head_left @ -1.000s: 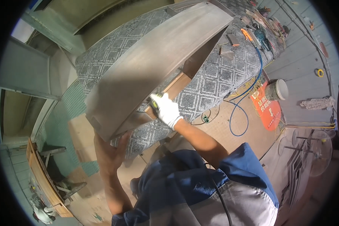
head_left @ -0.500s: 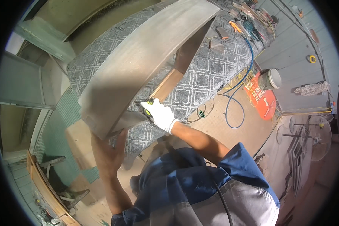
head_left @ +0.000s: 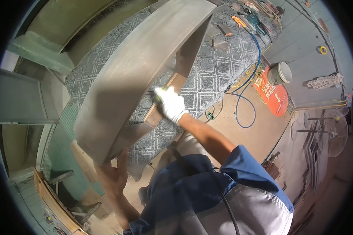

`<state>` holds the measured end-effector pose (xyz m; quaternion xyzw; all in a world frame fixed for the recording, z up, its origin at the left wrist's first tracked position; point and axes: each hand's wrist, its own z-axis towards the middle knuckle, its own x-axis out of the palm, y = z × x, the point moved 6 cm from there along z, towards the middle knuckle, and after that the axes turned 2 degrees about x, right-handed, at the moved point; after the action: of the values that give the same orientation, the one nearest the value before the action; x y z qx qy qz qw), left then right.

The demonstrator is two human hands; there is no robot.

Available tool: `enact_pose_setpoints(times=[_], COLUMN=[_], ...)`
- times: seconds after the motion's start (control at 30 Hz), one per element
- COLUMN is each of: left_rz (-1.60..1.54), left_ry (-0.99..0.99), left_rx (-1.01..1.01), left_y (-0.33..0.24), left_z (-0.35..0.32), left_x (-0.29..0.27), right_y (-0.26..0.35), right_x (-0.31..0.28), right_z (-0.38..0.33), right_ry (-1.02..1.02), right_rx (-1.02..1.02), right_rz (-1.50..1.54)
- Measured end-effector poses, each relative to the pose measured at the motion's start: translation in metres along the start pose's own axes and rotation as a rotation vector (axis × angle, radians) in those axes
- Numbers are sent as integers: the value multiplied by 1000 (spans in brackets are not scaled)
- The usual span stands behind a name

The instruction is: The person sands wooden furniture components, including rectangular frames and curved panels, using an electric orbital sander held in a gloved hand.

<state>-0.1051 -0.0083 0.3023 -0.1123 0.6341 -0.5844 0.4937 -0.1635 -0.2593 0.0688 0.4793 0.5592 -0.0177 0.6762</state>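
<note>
A large curved metal frame (head_left: 133, 58) with a broad dull-grey face lies tilted across a grey patterned cloth (head_left: 211, 70). My bare left hand (head_left: 111, 172) grips its near lower corner, the fingertips partly hidden behind the metal. My right hand (head_left: 171, 105), in a white glove, closes around a small dark and yellow-green hand tool (head_left: 158, 97), smeared by motion. The tool is at the frame's open inner side, beside a brownish inner bar (head_left: 176, 82). The tool's working end cannot be made out.
Small metal blocks (head_left: 220, 44), an orange-handled tool (head_left: 239, 21) and other tools sit at the cloth's far right. A blue hose (head_left: 259, 58) loops to the floor near yellow cords, a white bucket (head_left: 280, 73) and a red sign (head_left: 276, 98). A fan (head_left: 335, 133) stands right.
My right hand with the tool has moved away from me along the frame's inner side. The frame and my left hand appear slightly lower and further left in view.
</note>
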Motion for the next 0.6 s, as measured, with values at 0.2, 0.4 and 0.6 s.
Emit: enact_pose_setpoints(times=[0.2,0.4,0.6], left_rz=[68,51,292], left_ry=[21,-7,141], left_rx=[-36,-13,-60], left_y=[8,7,20], left_z=[-2,-6,-8], left_x=[-1,-2,-10], right_y=[7,34,-33], right_x=[-5,35,-28], right_z=[-21,-56,22], right_ry=[19,58,35], right_rx=[10,-164,-38], right_rz=[74,-24,-66])
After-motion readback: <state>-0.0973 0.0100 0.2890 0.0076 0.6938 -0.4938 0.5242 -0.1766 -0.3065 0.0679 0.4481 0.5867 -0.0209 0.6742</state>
